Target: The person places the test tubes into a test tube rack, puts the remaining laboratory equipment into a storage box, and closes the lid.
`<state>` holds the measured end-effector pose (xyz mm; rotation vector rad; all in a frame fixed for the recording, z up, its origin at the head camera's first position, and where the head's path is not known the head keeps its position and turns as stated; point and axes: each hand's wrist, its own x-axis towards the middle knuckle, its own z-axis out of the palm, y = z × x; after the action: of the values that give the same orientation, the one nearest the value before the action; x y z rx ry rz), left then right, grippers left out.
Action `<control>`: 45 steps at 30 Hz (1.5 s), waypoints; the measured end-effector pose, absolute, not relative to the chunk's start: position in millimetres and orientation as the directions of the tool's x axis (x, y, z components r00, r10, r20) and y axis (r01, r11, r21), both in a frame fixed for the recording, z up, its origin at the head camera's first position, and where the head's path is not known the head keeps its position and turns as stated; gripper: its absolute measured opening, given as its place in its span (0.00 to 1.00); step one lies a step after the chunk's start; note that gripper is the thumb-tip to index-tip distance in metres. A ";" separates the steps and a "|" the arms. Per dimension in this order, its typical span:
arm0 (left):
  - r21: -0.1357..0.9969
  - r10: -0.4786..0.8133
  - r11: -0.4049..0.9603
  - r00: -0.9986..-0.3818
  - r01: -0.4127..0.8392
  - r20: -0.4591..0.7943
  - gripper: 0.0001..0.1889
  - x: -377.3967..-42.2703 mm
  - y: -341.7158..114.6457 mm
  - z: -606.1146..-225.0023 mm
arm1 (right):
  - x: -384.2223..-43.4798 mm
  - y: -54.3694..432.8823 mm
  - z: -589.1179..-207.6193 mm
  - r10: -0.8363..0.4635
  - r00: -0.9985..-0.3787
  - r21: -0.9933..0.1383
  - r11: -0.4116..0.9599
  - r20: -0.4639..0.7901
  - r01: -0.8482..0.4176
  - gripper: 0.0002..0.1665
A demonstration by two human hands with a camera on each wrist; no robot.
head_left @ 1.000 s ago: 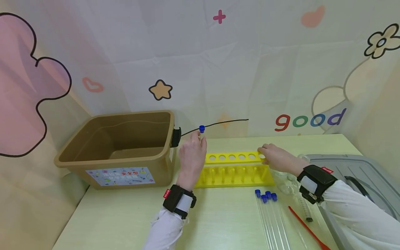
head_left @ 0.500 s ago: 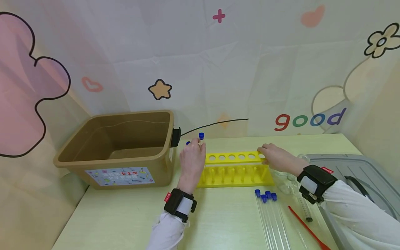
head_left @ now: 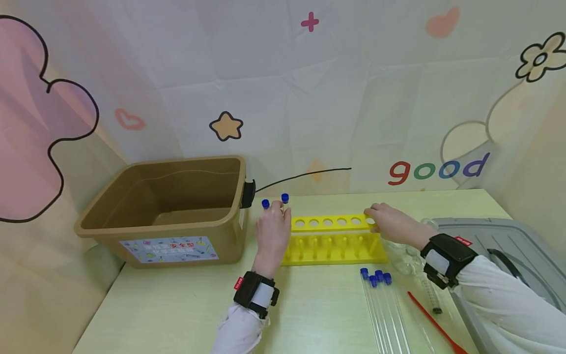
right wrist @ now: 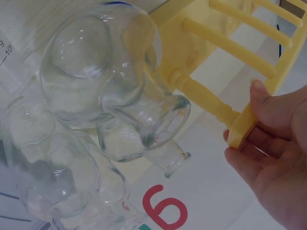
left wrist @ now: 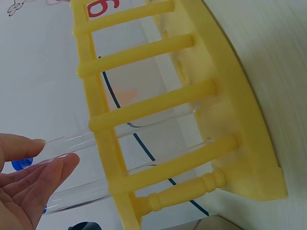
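Observation:
My left hand (head_left: 272,236) pinches a clear test tube (left wrist: 72,143) just below its blue cap (head_left: 285,197). The tube passes through the top bar of the yellow test tube rack (head_left: 336,258), with its lower end close to the base in the left wrist view. Beside it, at the rack's left end, another capped tube (left wrist: 81,197) stands in the rack; its blue cap (head_left: 265,203) shows left of the fingers. My right hand (head_left: 393,223) grips the right end of the rack's top bar (right wrist: 242,128) between thumb and fingers.
A brown bin (head_left: 177,246) stands at the left. Several blue-capped test tubes (head_left: 382,309) lie in front of the rack, near a red stick-like tool (head_left: 435,322). Glass flasks (right wrist: 103,62) crowd the rack's right end, beside a grey lid (head_left: 468,228).
My left hand and the blue-capped tube it pinches have moved down at the rack. The neighbouring tube's cap has come into view. My right hand has stayed on the rack.

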<state>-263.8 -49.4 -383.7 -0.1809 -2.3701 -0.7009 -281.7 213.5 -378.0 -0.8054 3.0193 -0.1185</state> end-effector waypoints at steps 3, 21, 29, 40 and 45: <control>0.445 -0.055 0.846 -0.783 0.293 0.620 0.11 -262.2 -49.2 -384.3 | -282.0 213.8 -379.1 -0.499 -0.867 -0.079 0.864 0.003 -0.497 0.22; 0.457 -0.068 0.849 -0.804 0.265 0.591 0.12 -262.2 -50.4 -388.0 | -282.3 213.3 -379.7 -0.490 -0.871 -0.078 0.869 0.003 -0.489 0.23; 0.472 -0.081 0.843 -0.807 0.258 0.586 0.12 -261.0 -52.1 -387.5 | -282.4 214.5 -379.4 -0.510 -0.860 -0.066 0.858 0.008 -0.510 0.22; 0.471 -0.107 0.862 -0.841 0.187 0.530 0.18 -246.4 -54.8 -378.7 | -283.1 216.5 -380.0 -0.543 -0.838 -0.059 0.836 0.040 -0.545 0.22; 0.466 -0.117 0.866 -0.835 0.179 0.537 0.20 -236.3 -56.3 -374.6 | -283.2 216.7 -380.6 -0.547 -0.836 -0.057 0.834 0.045 -0.549 0.22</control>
<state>-236.3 -56.3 -374.6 -0.0446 -2.4654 -0.6892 -283.2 216.7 -380.6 -0.9061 3.0339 -0.1072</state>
